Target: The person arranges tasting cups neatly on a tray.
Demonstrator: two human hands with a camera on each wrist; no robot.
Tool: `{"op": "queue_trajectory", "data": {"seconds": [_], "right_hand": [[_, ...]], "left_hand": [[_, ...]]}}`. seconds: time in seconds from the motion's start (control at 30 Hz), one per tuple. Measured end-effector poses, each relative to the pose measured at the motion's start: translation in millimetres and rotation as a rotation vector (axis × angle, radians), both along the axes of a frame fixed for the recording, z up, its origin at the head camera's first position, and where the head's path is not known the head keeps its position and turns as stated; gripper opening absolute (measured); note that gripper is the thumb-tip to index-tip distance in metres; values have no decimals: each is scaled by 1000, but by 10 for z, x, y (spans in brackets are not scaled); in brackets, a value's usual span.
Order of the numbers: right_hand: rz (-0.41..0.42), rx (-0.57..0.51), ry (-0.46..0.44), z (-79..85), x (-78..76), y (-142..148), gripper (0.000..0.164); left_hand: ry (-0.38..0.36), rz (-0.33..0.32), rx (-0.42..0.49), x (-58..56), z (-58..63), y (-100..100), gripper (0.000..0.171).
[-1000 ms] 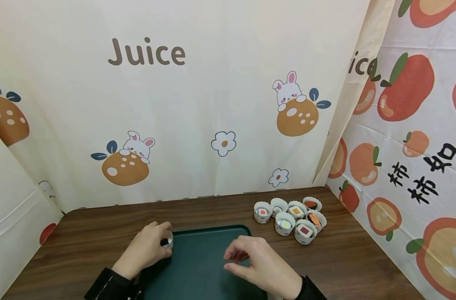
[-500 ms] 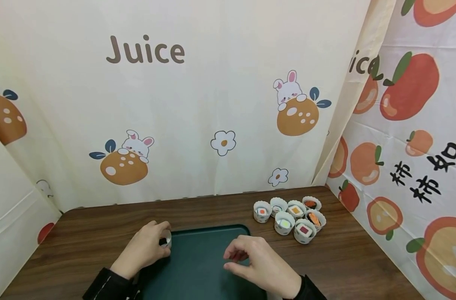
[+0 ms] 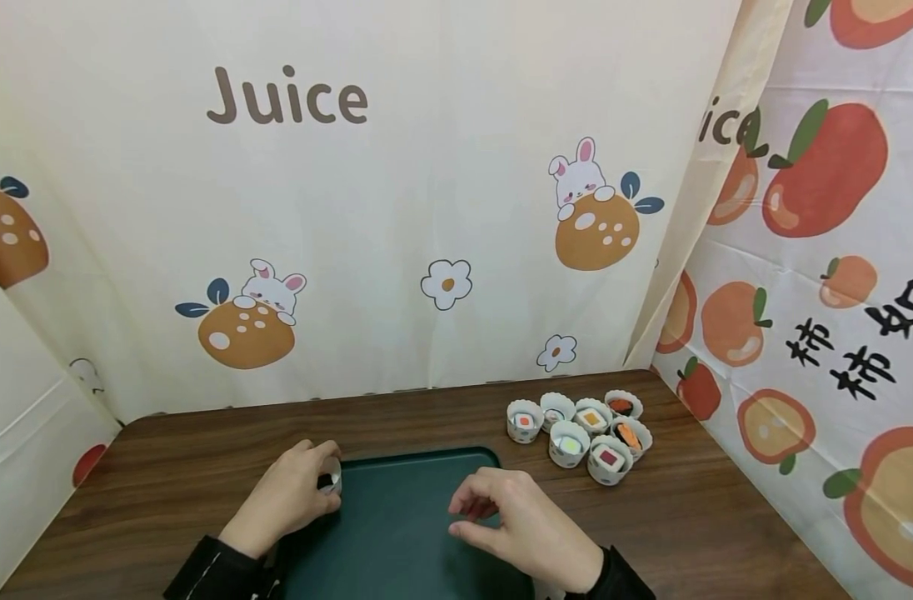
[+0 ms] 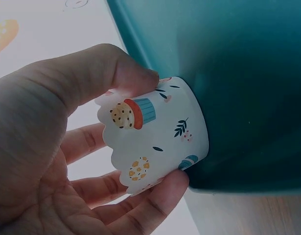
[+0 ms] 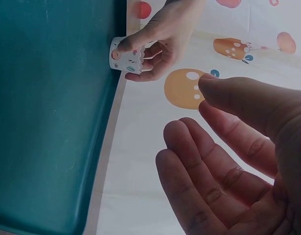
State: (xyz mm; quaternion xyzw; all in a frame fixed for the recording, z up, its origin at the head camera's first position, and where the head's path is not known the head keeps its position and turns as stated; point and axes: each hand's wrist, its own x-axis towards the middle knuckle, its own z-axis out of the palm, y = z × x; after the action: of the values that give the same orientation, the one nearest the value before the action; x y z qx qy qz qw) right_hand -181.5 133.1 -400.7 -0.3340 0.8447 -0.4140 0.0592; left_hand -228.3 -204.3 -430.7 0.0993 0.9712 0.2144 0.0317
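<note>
My left hand (image 3: 287, 497) pinches a white paper baking cup (image 4: 152, 132) with a scalloped rim and printed cupcakes, thumb on one side and fingers on the other. The cup stands at the far left corner of a dark green tray (image 3: 419, 533). Something black shows inside it in the head view, mostly covered by the hand. Over the tray's right side hovers my right hand (image 3: 524, 525), its fingers loosely bent and holding nothing. In the right wrist view the thumb and fingers (image 5: 182, 181) of that hand are apart.
Several similar paper cups (image 3: 608, 461) with sushi-like pieces inside cluster beyond the tray at the right, on the brown wooden table (image 3: 396, 421). A printed cloth (image 3: 381, 208) hangs behind the table, and another (image 3: 801, 333) at its right side.
The head view has shifted slightly. Both hands stay in nearly the same place, the left still on the baking cup and the right still above the tray.
</note>
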Motion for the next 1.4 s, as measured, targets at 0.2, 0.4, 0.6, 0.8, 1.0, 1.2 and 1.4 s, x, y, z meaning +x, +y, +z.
{"op": "queue_trajectory", "data": {"seconds": [0.2, 0.4, 0.6, 0.8, 1.0, 1.2, 1.4], "right_hand": [[-1, -1, -18, -6, 5, 6, 8], [-2, 2, -18, -1, 4, 11, 9], [-1, 3, -29, 4, 4, 12, 9], [-8, 2, -46, -1, -6, 26, 11], [-35, 21, -35, -9, -30, 62, 18], [-47, 42, -13, -14, -41, 97, 33], [-94, 94, 10, -21, -82, 150, 45]], "left_hand": [[-7, -2, -6, 3, -1, -7, 42], [1, -11, 3, 14, -1, -21, 44], [54, -9, -11, 76, 11, -25, 60], [170, 10, -32, 191, 45, 1, 83], [300, 37, 12, 367, 150, 52, 92], [326, 59, 22, 585, 283, 125, 99], [323, 36, -1, 726, 415, 208, 100]]}}
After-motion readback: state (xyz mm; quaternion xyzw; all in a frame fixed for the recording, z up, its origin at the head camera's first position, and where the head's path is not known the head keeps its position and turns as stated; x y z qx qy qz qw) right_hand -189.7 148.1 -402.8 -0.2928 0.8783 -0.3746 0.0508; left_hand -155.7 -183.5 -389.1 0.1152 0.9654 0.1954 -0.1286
